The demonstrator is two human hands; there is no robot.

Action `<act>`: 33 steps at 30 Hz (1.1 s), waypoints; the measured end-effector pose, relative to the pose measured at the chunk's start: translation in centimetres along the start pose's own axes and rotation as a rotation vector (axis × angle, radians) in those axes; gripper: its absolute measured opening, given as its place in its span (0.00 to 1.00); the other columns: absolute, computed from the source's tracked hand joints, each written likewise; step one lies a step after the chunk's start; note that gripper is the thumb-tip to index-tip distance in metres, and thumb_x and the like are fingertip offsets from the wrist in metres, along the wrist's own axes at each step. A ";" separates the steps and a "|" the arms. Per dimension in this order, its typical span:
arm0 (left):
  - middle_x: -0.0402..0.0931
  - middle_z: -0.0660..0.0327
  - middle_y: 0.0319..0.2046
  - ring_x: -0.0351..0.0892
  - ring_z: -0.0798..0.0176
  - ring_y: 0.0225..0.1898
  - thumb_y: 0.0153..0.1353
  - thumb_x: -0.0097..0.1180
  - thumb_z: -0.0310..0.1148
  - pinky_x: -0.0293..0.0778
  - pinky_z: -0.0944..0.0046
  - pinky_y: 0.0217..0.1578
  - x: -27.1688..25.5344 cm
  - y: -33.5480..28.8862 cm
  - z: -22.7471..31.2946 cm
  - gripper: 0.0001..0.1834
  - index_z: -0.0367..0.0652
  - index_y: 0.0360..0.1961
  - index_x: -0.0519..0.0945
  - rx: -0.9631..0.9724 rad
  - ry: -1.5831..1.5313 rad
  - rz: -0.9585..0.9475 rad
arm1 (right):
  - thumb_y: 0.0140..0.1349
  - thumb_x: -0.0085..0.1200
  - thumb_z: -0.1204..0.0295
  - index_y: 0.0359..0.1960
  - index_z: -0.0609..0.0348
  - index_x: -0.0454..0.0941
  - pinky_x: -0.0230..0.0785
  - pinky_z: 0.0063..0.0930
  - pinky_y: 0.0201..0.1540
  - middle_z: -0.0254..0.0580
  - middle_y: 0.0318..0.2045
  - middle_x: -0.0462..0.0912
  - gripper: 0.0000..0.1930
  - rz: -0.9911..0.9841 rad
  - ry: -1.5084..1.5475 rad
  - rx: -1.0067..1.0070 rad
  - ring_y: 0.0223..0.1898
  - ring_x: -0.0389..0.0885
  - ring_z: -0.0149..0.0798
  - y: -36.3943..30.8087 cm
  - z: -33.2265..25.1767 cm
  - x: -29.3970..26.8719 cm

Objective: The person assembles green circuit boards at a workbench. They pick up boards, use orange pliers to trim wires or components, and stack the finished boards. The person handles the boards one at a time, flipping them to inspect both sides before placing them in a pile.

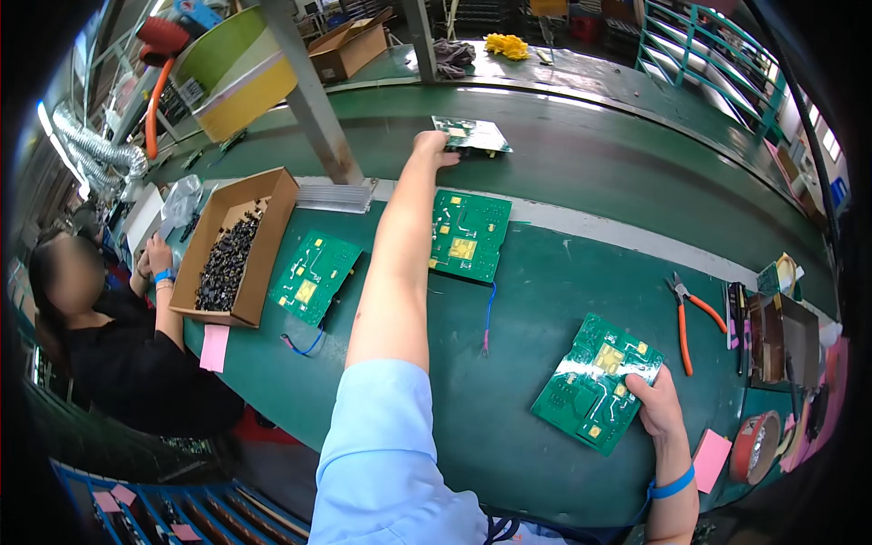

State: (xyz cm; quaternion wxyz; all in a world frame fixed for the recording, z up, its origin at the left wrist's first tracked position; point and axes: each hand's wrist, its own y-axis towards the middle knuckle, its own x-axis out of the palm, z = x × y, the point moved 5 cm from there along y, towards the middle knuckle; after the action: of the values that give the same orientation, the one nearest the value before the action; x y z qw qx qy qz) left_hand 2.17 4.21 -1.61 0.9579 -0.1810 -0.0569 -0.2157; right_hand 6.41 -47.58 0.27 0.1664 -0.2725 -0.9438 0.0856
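Far circuit board point(470, 134) touches left hand point(434, 145) fingers, grip unclear; right hand point(658, 404) fingers clamp near board point(595, 381).

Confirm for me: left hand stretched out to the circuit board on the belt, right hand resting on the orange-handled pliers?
Not quite. In the head view the right hand grips a green circuit board; the pliers lie untouched beyond it. The left hand does reach the board on the belt.

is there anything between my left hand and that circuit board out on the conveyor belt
Nothing visible. The left hand is stretched out over the belt and already rests at the near edge of the far circuit board. The grey metal post stands off to the left, out of that line.
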 end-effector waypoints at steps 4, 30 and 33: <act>0.66 0.44 0.39 0.72 0.40 0.34 0.53 0.44 0.24 0.74 0.47 0.32 2.4 -4.2 3.2 0.16 0.28 0.43 0.62 0.101 -0.029 -0.017 | 0.49 0.52 0.75 0.43 0.67 0.64 0.67 0.24 0.39 0.41 0.38 0.73 0.19 -0.005 0.012 -0.047 0.37 0.74 0.32 0.7 0.5 0.3; 0.69 0.54 0.38 0.69 0.52 0.44 0.55 0.48 0.33 0.72 0.64 0.35 -5.8 -26.4 -3.4 0.11 0.37 0.35 0.66 0.117 0.031 -0.408 | 0.51 0.52 0.70 0.43 0.62 0.65 0.70 0.25 0.35 0.36 0.36 0.73 0.18 -0.186 0.059 -0.012 0.35 0.74 0.28 0.2 0.3 -0.3; 0.69 0.55 0.38 0.71 0.56 0.42 0.53 0.50 0.35 0.72 0.65 0.34 -6.3 -26.9 -3.0 0.15 0.35 0.37 0.68 0.165 0.294 -0.293 | 0.50 0.52 0.71 0.43 0.62 0.65 0.70 0.25 0.35 0.37 0.36 0.73 0.18 -0.175 0.085 -0.026 0.34 0.74 0.29 0.0 0.3 -0.2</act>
State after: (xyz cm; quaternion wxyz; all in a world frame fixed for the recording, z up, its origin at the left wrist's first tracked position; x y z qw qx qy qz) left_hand -15.12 -17.05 3.12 0.9257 -0.0587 0.0401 -0.3714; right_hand 6.47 -47.75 -0.02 0.2097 -0.1945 -0.9571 0.0468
